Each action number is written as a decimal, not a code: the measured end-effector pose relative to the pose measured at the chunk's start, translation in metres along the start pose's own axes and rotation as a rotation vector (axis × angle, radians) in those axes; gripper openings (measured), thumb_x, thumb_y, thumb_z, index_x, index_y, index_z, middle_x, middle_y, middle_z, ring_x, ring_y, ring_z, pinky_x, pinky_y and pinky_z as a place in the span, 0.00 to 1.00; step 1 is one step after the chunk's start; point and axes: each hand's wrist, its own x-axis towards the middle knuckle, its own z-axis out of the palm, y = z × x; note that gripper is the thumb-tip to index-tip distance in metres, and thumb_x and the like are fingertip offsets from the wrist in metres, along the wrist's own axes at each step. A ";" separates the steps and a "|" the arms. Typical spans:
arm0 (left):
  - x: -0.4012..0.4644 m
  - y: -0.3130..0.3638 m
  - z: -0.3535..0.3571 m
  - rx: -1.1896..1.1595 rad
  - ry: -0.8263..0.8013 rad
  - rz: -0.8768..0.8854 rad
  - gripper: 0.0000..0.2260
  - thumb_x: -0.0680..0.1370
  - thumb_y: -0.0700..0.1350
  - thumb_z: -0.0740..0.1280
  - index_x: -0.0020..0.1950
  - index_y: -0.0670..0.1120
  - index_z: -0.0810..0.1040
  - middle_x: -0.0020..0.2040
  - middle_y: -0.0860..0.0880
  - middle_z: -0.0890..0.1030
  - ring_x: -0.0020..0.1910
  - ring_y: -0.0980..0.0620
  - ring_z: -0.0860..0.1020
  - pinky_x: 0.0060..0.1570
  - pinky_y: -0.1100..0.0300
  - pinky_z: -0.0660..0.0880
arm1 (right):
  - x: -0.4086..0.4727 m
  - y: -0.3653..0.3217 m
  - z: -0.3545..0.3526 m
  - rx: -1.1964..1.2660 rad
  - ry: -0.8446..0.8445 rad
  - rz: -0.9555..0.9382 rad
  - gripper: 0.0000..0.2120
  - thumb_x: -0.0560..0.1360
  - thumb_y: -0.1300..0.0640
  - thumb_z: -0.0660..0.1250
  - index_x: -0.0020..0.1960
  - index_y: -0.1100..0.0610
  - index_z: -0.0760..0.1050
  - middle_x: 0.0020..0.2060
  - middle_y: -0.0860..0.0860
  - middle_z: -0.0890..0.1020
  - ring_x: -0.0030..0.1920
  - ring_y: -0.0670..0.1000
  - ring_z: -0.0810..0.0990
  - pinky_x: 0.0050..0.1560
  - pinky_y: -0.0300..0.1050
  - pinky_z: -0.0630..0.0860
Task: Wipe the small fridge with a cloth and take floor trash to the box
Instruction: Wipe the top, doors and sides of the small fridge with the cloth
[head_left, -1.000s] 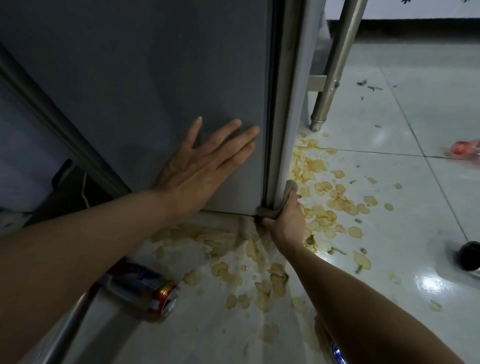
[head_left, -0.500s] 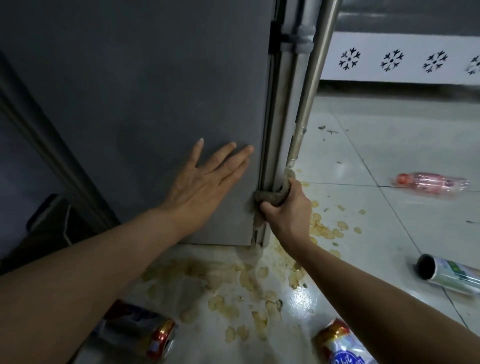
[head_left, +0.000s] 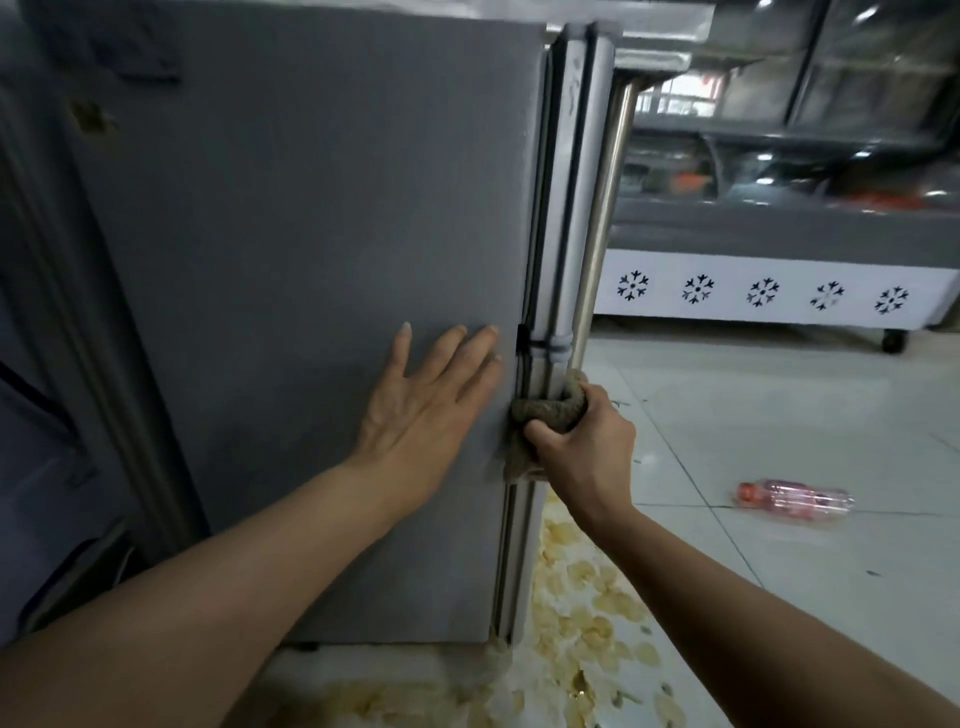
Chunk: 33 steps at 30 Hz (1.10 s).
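Brown crumpled cloth: gripped in right hand against grey fridge door edge; left hand flat, fingers spread, on its side.

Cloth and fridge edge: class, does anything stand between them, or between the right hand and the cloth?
Nothing visible does. The right hand grips the cloth directly, and the cloth is wrapped against the fridge front edge.
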 end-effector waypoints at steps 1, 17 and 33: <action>0.005 -0.005 -0.007 0.005 0.035 -0.014 0.37 0.75 0.41 0.61 0.74 0.48 0.38 0.70 0.47 0.30 0.74 0.46 0.39 0.69 0.38 0.40 | 0.005 -0.007 -0.003 0.003 0.014 -0.007 0.15 0.62 0.56 0.72 0.42 0.48 0.68 0.30 0.40 0.73 0.32 0.41 0.74 0.32 0.31 0.70; 0.036 -0.038 -0.061 0.013 0.010 0.026 0.39 0.73 0.42 0.65 0.75 0.47 0.42 0.73 0.49 0.37 0.73 0.45 0.43 0.70 0.38 0.41 | 0.057 -0.082 -0.029 -0.013 0.121 0.006 0.14 0.60 0.55 0.75 0.37 0.49 0.69 0.28 0.41 0.73 0.31 0.45 0.72 0.29 0.31 0.64; 0.088 -0.087 -0.149 -0.042 0.129 -0.108 0.43 0.71 0.40 0.68 0.76 0.49 0.41 0.73 0.47 0.32 0.74 0.46 0.41 0.71 0.40 0.44 | 0.145 -0.191 -0.073 0.003 0.242 -0.046 0.14 0.59 0.52 0.74 0.41 0.56 0.76 0.31 0.46 0.77 0.33 0.44 0.73 0.32 0.34 0.65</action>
